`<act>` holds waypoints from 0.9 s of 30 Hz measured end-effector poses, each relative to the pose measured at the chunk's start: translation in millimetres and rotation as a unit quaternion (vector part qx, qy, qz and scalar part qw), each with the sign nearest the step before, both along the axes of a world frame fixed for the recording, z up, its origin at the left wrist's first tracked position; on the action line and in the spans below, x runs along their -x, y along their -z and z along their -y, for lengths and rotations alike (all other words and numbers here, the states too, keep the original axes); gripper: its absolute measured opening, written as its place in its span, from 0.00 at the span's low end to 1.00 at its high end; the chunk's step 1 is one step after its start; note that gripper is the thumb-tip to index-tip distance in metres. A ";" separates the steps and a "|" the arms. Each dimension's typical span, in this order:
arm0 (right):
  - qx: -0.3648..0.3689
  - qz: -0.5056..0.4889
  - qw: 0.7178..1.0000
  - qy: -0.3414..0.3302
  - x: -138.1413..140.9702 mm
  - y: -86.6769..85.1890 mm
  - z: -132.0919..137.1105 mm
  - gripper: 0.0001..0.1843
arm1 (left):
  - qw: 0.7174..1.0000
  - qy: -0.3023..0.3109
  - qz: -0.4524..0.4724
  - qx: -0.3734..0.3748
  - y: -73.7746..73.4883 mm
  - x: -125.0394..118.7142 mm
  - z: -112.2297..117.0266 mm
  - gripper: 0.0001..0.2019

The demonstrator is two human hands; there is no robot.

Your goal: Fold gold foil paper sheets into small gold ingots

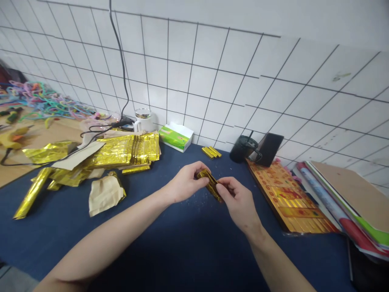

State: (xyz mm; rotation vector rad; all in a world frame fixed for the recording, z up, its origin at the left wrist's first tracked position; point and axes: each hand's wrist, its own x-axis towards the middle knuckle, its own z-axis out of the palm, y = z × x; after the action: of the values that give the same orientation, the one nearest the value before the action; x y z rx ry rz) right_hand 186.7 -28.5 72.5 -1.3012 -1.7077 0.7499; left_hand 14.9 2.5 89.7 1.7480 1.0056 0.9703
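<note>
Both my hands meet over the dark blue table (182, 243) and pinch one small folded piece of gold foil paper (210, 183). My left hand (185, 182) grips its upper left end with curled fingers. My right hand (235, 198) holds its lower right end between thumb and fingertips. A few finished gold folded pieces (211, 152) lie on the table behind my hands, near the wall. A stack of flat gold foil sheets (127, 150) lies to the left.
Crumpled brown paper (105, 194) and loose gold rolls (30, 198) lie at left. A green-white box (176, 137), a white mug (143, 119) and a black cable (121, 73) stand by the tiled wall. Printed gold-red sheets (288, 198), books (349, 198) and a black cup (241, 148) sit right.
</note>
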 end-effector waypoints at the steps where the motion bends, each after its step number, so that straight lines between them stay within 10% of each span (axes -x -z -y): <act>1: -0.005 0.008 1.000 0.004 0.1 0.3 0.0 0.10 | 1.000 0.001 -0.003 0.000 0.4 0.0 0.1 0.07; 17: -0.035 0.054 0.998 0.012 2.3 -0.8 2.4 0.09 | 1.000 -0.002 -0.005 0.009 1.0 -1.7 0.5 0.06; 27: -0.247 0.047 0.968 0.025 -5.5 -10.8 5.4 0.02 | 0.958 -0.080 0.218 0.167 -0.6 -1.7 -3.6 0.07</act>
State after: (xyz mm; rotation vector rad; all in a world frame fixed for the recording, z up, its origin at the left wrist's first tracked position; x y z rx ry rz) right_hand 192.2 -34.0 83.3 -1.0334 -1.7816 0.2084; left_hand 16.6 6.1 90.2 1.1238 0.9627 1.1498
